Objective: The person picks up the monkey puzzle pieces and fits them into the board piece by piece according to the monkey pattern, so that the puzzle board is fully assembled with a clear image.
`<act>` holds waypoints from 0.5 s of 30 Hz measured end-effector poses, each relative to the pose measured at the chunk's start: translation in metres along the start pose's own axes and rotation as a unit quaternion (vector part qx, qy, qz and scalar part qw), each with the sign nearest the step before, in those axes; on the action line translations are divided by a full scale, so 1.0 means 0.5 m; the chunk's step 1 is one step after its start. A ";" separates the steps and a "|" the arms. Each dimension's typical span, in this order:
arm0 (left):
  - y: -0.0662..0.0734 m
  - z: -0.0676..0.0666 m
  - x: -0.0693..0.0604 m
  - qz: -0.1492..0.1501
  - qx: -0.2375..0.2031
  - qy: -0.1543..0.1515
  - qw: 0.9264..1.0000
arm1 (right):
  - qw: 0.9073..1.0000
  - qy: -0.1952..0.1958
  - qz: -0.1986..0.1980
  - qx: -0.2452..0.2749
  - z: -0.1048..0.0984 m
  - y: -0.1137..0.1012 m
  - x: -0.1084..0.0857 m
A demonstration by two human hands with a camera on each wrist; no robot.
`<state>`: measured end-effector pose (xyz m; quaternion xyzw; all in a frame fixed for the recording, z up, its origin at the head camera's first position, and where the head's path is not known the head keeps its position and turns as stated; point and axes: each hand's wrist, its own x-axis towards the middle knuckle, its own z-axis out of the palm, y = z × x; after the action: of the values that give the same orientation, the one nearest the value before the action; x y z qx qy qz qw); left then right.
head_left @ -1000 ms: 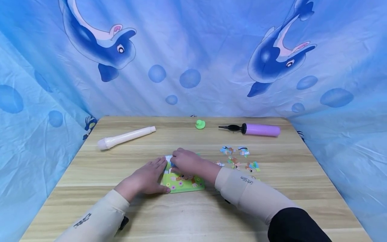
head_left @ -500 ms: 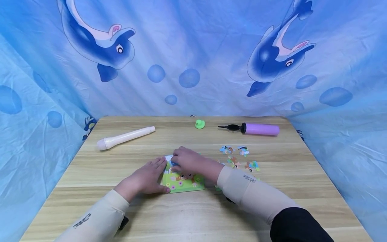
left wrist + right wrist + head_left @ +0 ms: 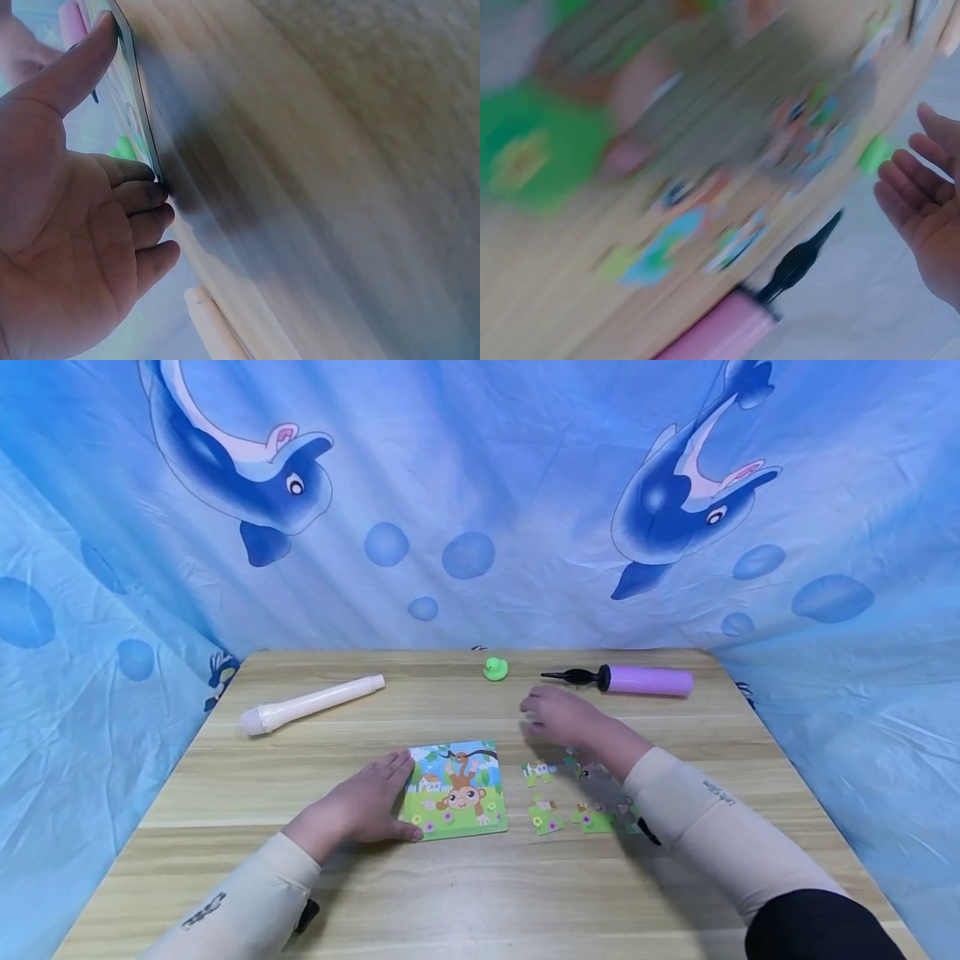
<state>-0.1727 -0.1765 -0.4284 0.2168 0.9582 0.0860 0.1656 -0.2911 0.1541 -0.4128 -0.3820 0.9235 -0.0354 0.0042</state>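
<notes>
A square board with a monkey picture (image 3: 457,793) lies flat on the table, mid-front in the head view. My left hand (image 3: 367,797) rests along its left edge, fingers extended at the upper corner and thumb at the lower one. The left wrist view shows the thumb (image 3: 82,64) and fingertips touching the board's rim. My right hand (image 3: 566,718) hovers to the board's right, over the loose jigsaw pieces (image 3: 546,817), fingers loosely bent and holding nothing. Hand and forearm hide some pieces; others (image 3: 667,240) appear blurred in the right wrist view.
Along the back of the wooden table (image 3: 450,902) lie a white microphone-shaped stick (image 3: 315,703), a green toy duck (image 3: 495,669) and a purple hand pump (image 3: 645,681) with a black nozzle. A blue dolphin-print curtain (image 3: 480,485) surrounds the table.
My right hand has lifted off the board and moved right and back, over the loose pieces, uncovering the whole monkey picture. The left hand stays at the board's edge.
</notes>
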 end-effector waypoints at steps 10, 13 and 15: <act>0.005 -0.007 -0.007 0.006 0.008 -0.007 1.000 | 0.993 -0.092 0.065 0.030 0.013 0.068 -0.060; 0.007 -0.010 -0.007 0.004 0.006 -0.011 1.000 | 0.995 -0.083 0.048 0.031 0.019 0.068 -0.063; 0.008 -0.011 -0.007 0.004 0.007 -0.011 1.000 | 0.996 -0.073 0.038 0.029 0.022 0.068 -0.063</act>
<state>-0.1698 -0.1749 -0.4215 0.2227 0.9559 0.0778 0.1747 -0.2925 0.1997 -0.4267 -0.3479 0.9331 -0.0343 0.0841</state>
